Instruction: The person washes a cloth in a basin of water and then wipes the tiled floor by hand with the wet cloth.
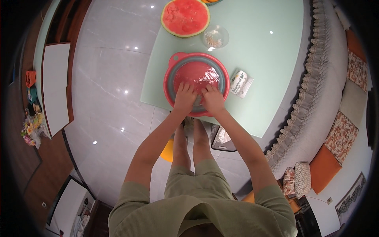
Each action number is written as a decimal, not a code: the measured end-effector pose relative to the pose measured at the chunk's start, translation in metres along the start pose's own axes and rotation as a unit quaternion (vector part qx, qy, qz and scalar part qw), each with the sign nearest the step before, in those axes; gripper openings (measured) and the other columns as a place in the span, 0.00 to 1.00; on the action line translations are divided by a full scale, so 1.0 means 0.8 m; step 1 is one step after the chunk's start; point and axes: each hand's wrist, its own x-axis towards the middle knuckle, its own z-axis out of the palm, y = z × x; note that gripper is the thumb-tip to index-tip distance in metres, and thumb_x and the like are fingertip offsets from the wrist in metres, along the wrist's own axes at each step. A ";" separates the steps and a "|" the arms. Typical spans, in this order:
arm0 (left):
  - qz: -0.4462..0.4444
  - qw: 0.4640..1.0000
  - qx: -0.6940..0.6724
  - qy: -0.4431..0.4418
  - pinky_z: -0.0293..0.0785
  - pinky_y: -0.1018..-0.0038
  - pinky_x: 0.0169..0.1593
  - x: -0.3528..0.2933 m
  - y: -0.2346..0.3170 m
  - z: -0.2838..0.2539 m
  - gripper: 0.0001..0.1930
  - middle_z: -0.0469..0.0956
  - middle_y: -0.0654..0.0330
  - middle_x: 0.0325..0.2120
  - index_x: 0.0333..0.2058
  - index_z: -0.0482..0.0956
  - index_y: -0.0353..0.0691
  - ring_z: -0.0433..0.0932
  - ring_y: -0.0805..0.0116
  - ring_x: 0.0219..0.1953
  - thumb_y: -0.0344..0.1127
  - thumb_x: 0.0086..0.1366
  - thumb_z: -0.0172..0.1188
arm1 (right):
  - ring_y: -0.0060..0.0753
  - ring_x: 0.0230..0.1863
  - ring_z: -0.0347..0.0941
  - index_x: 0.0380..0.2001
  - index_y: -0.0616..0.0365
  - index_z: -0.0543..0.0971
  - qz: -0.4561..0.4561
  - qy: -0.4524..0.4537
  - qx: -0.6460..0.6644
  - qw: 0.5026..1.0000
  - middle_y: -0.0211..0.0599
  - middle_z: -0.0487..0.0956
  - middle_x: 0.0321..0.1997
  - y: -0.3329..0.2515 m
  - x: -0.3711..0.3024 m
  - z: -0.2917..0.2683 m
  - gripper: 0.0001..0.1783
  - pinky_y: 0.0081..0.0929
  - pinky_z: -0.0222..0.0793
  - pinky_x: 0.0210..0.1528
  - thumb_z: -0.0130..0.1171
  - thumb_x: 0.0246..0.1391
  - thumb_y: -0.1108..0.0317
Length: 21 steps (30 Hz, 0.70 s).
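A round red basin point(226, 85) with a grey inner wall stands near the front edge of the pale green table, holding shiny, clear water over its red bottom. Both hands reach into its near half. My left hand point(186, 98) has its fingers bent downward into the basin. Close beside it, my right hand point(212, 99) is also curled, its fingertips turned toward the left hand. A pale, see-through patch shows between the hands; whether it is an object or the water's glare I cannot make out. The fingertips are partly hidden.
On the table point(264, 47), half a watermelon point(185, 17) lies cut side up beside a clear bowl of small sticks point(215, 37). Right of the basin is a white soft pack point(240, 83). A grey sofa point(312, 130) runs along the right; a lined bin point(224, 140) stands below the table edge.
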 end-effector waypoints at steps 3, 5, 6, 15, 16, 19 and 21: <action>-0.094 0.980 -0.080 -0.157 0.72 0.62 0.45 0.006 0.007 0.003 0.15 0.74 0.56 0.38 0.32 0.76 0.41 0.73 0.57 0.46 0.26 0.40 0.60 | 0.42 0.49 0.69 0.30 0.55 0.76 -0.004 -0.026 0.041 0.999 0.38 0.74 0.40 0.017 0.005 0.010 0.14 0.36 0.68 0.46 0.60 0.33 0.73; -0.101 0.975 -0.100 -0.171 0.73 0.64 0.41 0.004 0.007 0.008 0.15 0.74 0.56 0.37 0.32 0.76 0.41 0.74 0.58 0.44 0.25 0.41 0.60 | 0.43 0.48 0.69 0.27 0.56 0.75 -0.022 -0.047 0.070 0.996 0.39 0.75 0.38 0.021 0.011 0.011 0.11 0.38 0.68 0.43 0.58 0.33 0.77; -0.107 0.969 -0.121 -0.185 0.75 0.66 0.38 0.004 0.007 0.011 0.14 0.75 0.56 0.36 0.32 0.76 0.41 0.75 0.58 0.43 0.24 0.41 0.59 | 0.44 0.45 0.71 0.26 0.55 0.76 -0.006 -0.093 0.085 0.992 0.40 0.75 0.35 0.024 0.014 0.010 0.11 0.38 0.69 0.42 0.57 0.33 0.78; -0.113 0.973 -0.159 -0.127 0.73 0.64 0.42 0.002 0.016 0.024 0.13 0.75 0.56 0.32 0.31 0.77 0.41 0.74 0.57 0.41 0.24 0.43 0.57 | 0.39 0.48 0.71 0.33 0.53 0.78 0.016 -0.040 0.070 0.997 0.36 0.77 0.39 0.015 0.007 0.019 0.18 0.34 0.70 0.48 0.59 0.32 0.76; -0.113 0.973 -0.158 -0.126 0.73 0.64 0.42 0.001 0.017 0.026 0.13 0.75 0.56 0.32 0.31 0.77 0.41 0.74 0.57 0.41 0.24 0.43 0.57 | 0.38 0.50 0.69 0.35 0.52 0.78 0.057 -0.100 0.091 0.989 0.34 0.76 0.40 0.016 0.008 0.017 0.19 0.34 0.70 0.49 0.59 0.32 0.76; -0.109 0.973 -0.163 -0.119 0.71 0.63 0.45 -0.002 0.014 0.029 0.14 0.75 0.55 0.33 0.32 0.77 0.41 0.73 0.56 0.42 0.24 0.42 0.58 | 0.40 0.47 0.71 0.36 0.50 0.78 -0.085 0.079 0.085 0.990 0.34 0.76 0.40 0.021 0.004 0.031 0.21 0.34 0.70 0.47 0.58 0.33 0.77; -0.044 0.994 -0.093 0.020 0.70 0.63 0.46 -0.009 0.005 0.024 0.18 0.75 0.54 0.33 0.35 0.77 0.41 0.73 0.54 0.41 0.24 0.40 0.60 | 0.42 0.45 0.72 0.37 0.51 0.78 -0.036 0.079 0.115 0.990 0.36 0.76 0.40 0.021 0.000 0.024 0.20 0.36 0.70 0.46 0.58 0.34 0.77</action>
